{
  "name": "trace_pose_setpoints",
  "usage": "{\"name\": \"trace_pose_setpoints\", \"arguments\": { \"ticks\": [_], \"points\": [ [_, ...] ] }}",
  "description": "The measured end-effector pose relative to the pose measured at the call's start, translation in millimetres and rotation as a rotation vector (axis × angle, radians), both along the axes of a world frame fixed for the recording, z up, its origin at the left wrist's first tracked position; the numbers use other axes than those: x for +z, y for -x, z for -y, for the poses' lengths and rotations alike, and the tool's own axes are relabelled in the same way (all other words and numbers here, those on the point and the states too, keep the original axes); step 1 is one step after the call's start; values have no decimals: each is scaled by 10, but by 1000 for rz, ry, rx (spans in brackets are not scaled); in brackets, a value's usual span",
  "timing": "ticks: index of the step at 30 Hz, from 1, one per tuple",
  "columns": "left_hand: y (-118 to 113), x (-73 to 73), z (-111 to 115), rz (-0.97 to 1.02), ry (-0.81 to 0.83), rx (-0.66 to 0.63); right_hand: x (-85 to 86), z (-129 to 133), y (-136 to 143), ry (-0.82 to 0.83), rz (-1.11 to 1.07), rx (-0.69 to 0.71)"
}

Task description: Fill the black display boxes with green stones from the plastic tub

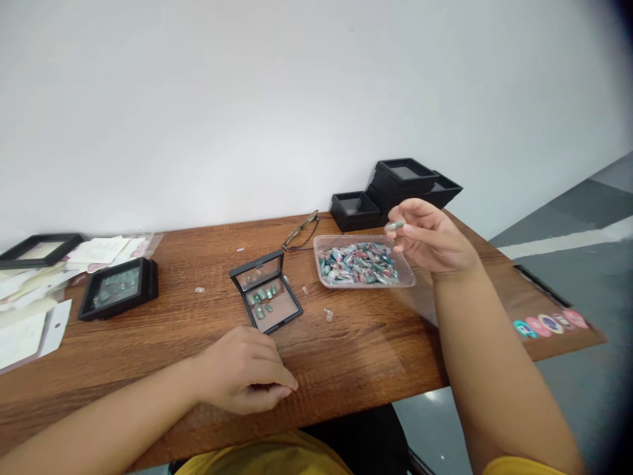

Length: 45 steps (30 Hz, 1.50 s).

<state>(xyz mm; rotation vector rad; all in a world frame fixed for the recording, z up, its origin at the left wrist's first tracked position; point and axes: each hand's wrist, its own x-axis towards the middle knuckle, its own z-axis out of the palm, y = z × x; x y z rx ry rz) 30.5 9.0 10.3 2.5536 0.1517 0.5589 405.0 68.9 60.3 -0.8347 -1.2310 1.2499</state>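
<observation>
One greenish piece (394,225), partly covered, pinched by right hand (434,241); left hand (244,371) palm hidden, can't tell grip.

The person wears a dark yellow top (267,455). 1 yellow sleeve (519,466) shows, and it stops high on the right arm (494,369). The left arm (123,415) is bare, and so are the left hand (247,369) and right hand (430,237). Black cloth (366,432), maybe pants, shows too.

Wooden table (366,359) with open black case (285,310), clear tub (406,273), eyeglasses (298,231).
</observation>
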Motion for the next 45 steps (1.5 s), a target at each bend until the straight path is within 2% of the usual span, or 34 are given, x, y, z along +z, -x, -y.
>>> {"name": "trace_pose_setpoints", "arguments": {
  "ticks": [4,6,10,13,14,16,18,22,25,30,37,41,45],
  "points": [
    [-10,30,11,17,-34,5,64,178,245,-70,-136,-25],
    [-13,40,21,52,-72,16,46,286,473,-111,-201,33],
    [5,37,27,192,-92,134,-78,489,1085,-185,-149,412],
    [30,37,15,312,-38,283,-116,563,1480,-154,14,581],
    [37,42,11,346,-25,324,-104,563,1567,-207,157,649],
    [46,57,6,392,-5,410,-53,530,1671,-308,317,687],
    [48,72,7,400,31,514,-2,466,1706,-323,353,689],
    [43,66,5,394,124,744,-29,353,1722,-185,211,664],
    [44,35,-1,432,167,814,-152,341,1751,-135,113,623],
    [58,-13,2,469,285,729,-290,411,1790,-65,31,648],
    [43,-28,25,467,484,617,-265,439,1768,-61,29,661],
    [31,-50,32,452,589,536,-267,437,1765,-89,27,615],
    [25,-86,23,430,623,511,-284,428,1767,-93,4,591]
  ]
}}
